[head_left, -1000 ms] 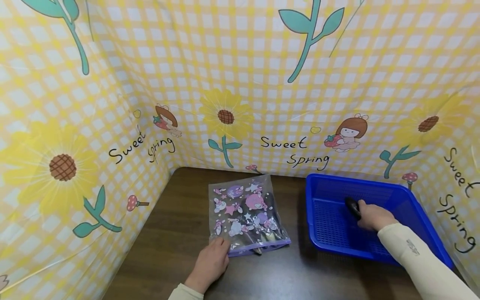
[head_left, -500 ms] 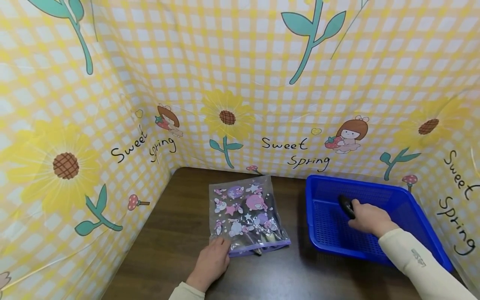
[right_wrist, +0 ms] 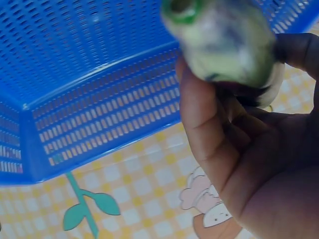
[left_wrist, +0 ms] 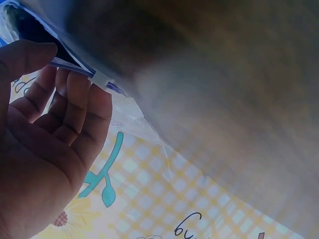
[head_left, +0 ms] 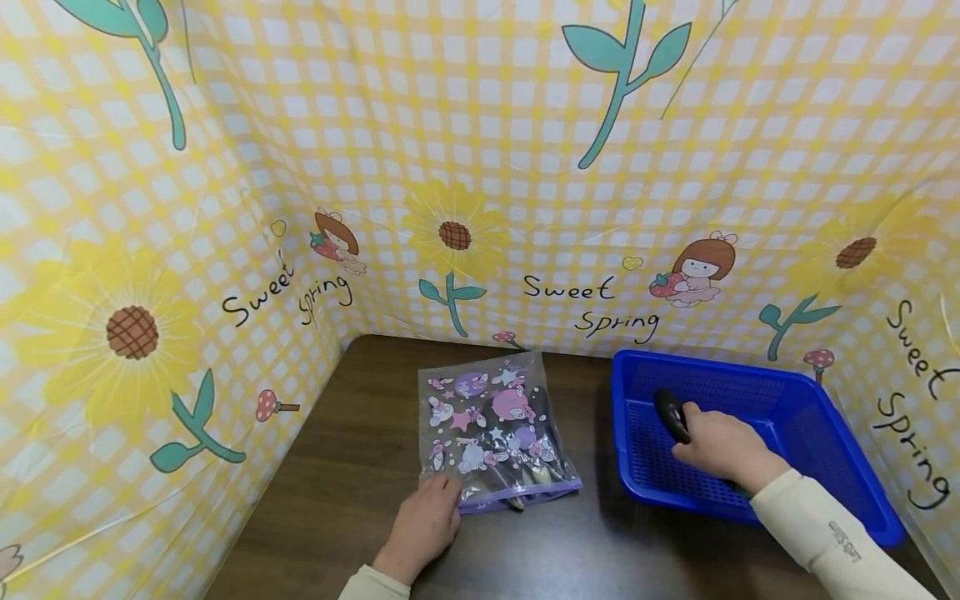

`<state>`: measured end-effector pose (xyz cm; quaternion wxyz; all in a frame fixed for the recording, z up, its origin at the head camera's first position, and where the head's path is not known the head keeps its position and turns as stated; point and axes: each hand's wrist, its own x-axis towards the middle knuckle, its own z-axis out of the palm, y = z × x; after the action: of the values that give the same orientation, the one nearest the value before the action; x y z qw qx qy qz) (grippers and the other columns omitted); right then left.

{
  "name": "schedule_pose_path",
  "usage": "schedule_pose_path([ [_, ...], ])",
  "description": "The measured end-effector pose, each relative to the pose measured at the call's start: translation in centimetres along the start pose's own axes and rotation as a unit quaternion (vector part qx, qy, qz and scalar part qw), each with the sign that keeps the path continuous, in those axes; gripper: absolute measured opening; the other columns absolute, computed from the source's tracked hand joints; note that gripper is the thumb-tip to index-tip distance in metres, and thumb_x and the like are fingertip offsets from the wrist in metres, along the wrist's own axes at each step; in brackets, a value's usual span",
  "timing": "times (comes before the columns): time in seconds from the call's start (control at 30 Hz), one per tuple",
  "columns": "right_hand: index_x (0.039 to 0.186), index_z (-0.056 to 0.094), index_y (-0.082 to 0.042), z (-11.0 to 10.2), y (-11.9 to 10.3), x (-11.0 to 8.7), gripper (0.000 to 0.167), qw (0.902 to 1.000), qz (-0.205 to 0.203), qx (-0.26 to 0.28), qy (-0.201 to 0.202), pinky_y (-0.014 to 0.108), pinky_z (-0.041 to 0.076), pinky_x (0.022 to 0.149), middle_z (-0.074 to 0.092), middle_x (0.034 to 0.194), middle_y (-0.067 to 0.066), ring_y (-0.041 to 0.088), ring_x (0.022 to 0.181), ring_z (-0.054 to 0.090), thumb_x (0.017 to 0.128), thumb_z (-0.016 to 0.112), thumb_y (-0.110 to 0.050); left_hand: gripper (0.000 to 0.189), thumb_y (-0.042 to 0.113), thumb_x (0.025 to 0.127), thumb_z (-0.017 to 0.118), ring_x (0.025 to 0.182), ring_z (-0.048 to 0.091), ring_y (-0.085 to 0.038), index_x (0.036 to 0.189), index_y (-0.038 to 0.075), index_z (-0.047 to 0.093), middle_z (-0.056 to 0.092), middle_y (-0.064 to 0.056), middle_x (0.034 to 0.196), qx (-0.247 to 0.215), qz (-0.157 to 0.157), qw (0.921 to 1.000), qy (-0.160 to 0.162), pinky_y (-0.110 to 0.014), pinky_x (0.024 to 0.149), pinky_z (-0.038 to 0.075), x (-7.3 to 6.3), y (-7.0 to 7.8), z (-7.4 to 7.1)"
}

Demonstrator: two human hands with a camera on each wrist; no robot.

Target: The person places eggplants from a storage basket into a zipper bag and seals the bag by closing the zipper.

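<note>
In the head view, my left hand (head_left: 422, 525) holds the near left corner of a clear zip bag (head_left: 465, 400) printed with pink and purple cartoons. The bag lies flat, its purple zip edge (head_left: 517, 497) towards me; dark things with pale green ends show inside. A white slider (left_wrist: 101, 80) sits on that edge beside my fingertips in the left wrist view. Over the blue basket (head_left: 750, 365), my right hand (head_left: 723, 450) grips a glossy black eggplant (head_left: 670, 415), thumb and fingers round its near part. Its pale green stem end (right_wrist: 229, 45) shows in the right wrist view.
The basket has perforated walls and stands on the right of the brown wooden table (head_left: 315, 467). Yellow checked cloth (head_left: 525, 208) with sunflowers hangs behind the table and along its sides. A strip of table separates bag and basket.
My right hand has moved left across the basket with the eggplant, towards the basket's left wall. The left hand and the bag have stayed in place.
</note>
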<state>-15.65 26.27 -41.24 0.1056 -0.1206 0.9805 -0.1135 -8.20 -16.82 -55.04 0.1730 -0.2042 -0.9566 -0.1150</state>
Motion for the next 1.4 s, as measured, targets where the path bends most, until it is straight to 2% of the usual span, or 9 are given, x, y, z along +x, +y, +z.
schedule_pose_path([
  [0.3, 0.114, 0.053, 0.009, 0.6, -2.2, -0.5, 0.048, 0.9997, -0.023, -0.001, 0.003, 0.038, 0.044, 0.051, 0.055, 0.075, 0.005, 0.019, 0.058, 0.051, 0.083, 0.07, -0.024, 0.019, 0.004, 0.073, 0.072, 0.071, 0.055, -0.025, 0.082, 0.009, 0.056, 0.05, -0.004, 0.079, -0.008, -0.002, 1.0, 0.002, -0.039, 0.051, 0.047, -0.1, -0.1, 0.1],
  [0.53, 0.103, 0.053, 0.002, 1.4, -4.2, -0.8, 0.039, 0.999, -0.041, 0.001, 0.015, 0.038, 0.043, 0.049, 0.053, 0.071, 0.003, 0.019, 0.056, 0.05, 0.08, 0.071, -0.024, 0.02, 0.004, 0.074, 0.072, 0.071, 0.055, -0.024, 0.083, 0.01, 0.055, 0.05, -0.003, 0.079, -0.012, -0.008, 0.9999, -0.009, -0.038, 0.05, 0.046, -0.1, 0.0, 0.0],
  [0.73, 0.102, 0.054, 0.0, 2.0, -6.1, -1.2, 0.036, 0.9984, -0.053, 0.02, 0.008, 0.037, 0.042, 0.047, 0.052, 0.069, 0.002, 0.017, 0.054, 0.049, 0.08, 0.071, -0.023, 0.019, 0.004, 0.075, 0.072, 0.07, 0.054, -0.023, 0.083, 0.01, 0.055, 0.049, -0.003, 0.079, -0.017, -0.011, 0.9997, -0.016, -0.038, 0.049, 0.046, 0.0, 0.1, -0.3],
  [0.9, 0.102, 0.054, -0.001, 2.7, -7.7, -1.4, 0.04, 0.9965, -0.07, -0.011, 0.044, 0.041, 0.043, 0.045, 0.053, 0.067, 0.002, 0.018, 0.053, 0.051, 0.077, 0.074, -0.026, 0.02, 0.005, 0.076, 0.072, 0.071, 0.054, -0.023, 0.083, 0.011, 0.055, 0.05, -0.002, 0.079, -0.018, -0.014, 0.9995, -0.021, -0.037, 0.049, 0.046, 0.0, 0.1, -0.4],
  [1.07, 0.114, 0.055, 0.005, 3.4, -9.3, -1.7, 0.053, 0.9939, -0.09, -0.013, 0.063, 0.042, 0.044, 0.046, 0.054, 0.067, 0.002, 0.018, 0.053, 0.051, 0.074, 0.074, -0.026, 0.021, 0.005, 0.076, 0.073, 0.072, 0.054, -0.022, 0.083, 0.012, 0.055, 0.05, -0.002, 0.08, -0.023, -0.018, 0.9992, -0.026, -0.037, 0.05, 0.046, 0.1, 0.1, -0.5],
  [1.17, 0.114, 0.055, 0.004, 3.8, -10.2, -1.7, 0.052, 0.9924, -0.104, -0.006, 0.066, 0.04, 0.043, 0.046, 0.054, 0.067, 0.001, 0.017, 0.053, 0.05, 0.074, 0.073, -0.024, 0.021, 0.005, 0.076, 0.073, 0.073, 0.054, -0.022, 0.083, 0.012, 0.055, 0.051, -0.002, 0.081, -0.023, -0.019, 0.9991, -0.03, -0.037, 0.051, 0.047, 0.1, 0.2, -0.6],
  [1.4, 0.102, 0.054, -0.004, 5.2, -11.9, -1.4, 0.041, 0.9886, -0.126, -0.01, 0.082, 0.04, 0.043, 0.046, 0.053, 0.066, -0.003, 0.015, 0.054, 0.05, 0.073, 0.074, -0.025, 0.02, 0.005, 0.077, 0.073, 0.072, 0.054, -0.022, 0.084, 0.012, 0.055, 0.05, -0.002, 0.079, -0.025, -0.021, 0.9989, -0.033, -0.037, 0.051, 0.047, 0.0, 0.2, -0.6],
])
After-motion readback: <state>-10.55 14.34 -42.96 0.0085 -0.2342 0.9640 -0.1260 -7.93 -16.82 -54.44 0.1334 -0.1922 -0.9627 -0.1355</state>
